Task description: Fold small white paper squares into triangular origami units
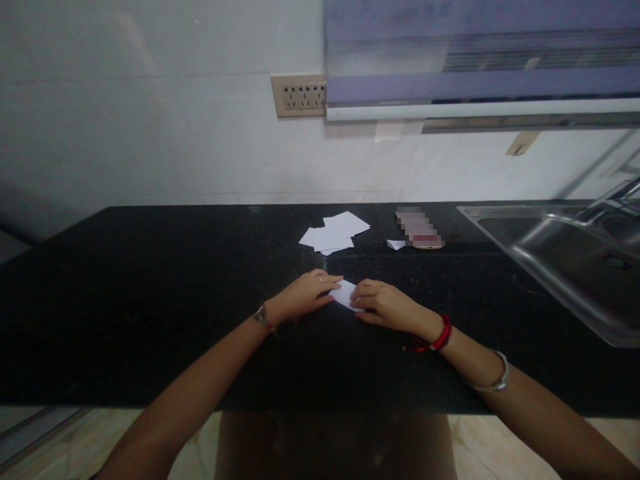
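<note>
Between my two hands a small piece of white paper [343,296] lies on the dark countertop, seemingly folded. My left hand [304,293] grips its left edge, thumb near the bottom and fingers along the top. Over the paper's right part, my right hand [383,303] has its fingers curled and pressed down. Those fingers hide some of the paper. Just beyond the hands, several loose white sheets [333,233] overlap in a pile. A small folded white paper piece [395,245] sits to the right of that pile.
A phone [419,228], partly blurred out, lies behind the small folded piece. The black countertop [150,287] runs up to a tiled wall with a socket panel [303,97]. At the right is a steel sink [550,267] with a faucet [613,200].
</note>
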Tool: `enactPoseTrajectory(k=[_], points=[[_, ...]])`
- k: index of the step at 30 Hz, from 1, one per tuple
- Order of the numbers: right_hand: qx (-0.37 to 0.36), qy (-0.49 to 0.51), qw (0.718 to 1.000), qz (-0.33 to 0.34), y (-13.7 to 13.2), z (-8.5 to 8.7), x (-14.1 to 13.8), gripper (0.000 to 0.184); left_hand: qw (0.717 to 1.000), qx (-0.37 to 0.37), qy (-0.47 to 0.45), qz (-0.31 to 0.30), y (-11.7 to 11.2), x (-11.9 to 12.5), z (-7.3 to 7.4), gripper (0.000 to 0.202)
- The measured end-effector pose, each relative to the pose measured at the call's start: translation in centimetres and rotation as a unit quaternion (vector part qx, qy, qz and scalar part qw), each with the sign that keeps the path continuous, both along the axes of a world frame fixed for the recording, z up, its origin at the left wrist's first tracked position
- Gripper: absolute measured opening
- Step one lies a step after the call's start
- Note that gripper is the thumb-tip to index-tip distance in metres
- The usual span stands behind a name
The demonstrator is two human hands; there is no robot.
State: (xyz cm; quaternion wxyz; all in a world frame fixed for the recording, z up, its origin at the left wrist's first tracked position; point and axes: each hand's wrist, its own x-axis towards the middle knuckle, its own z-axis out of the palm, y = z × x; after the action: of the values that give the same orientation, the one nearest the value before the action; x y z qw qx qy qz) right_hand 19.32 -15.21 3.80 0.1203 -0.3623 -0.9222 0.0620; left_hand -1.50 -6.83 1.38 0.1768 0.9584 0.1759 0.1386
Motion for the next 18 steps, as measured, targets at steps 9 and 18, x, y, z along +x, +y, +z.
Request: enactPoseTrajectory(k=[9,18], points=[[0.009,-0.003,1.000,-0.003,-0.03,0.12,-0.29,0.020,0.998,0.039,0.042,0.003,-0.08,0.05,0.20,0.028],[0.011,-0.053,0.998,-0.039,-0.36,0.13,-0.91,0.022,0.997,0.058,0.043,-0.007,0.05,0.09,0.34,0.027]])
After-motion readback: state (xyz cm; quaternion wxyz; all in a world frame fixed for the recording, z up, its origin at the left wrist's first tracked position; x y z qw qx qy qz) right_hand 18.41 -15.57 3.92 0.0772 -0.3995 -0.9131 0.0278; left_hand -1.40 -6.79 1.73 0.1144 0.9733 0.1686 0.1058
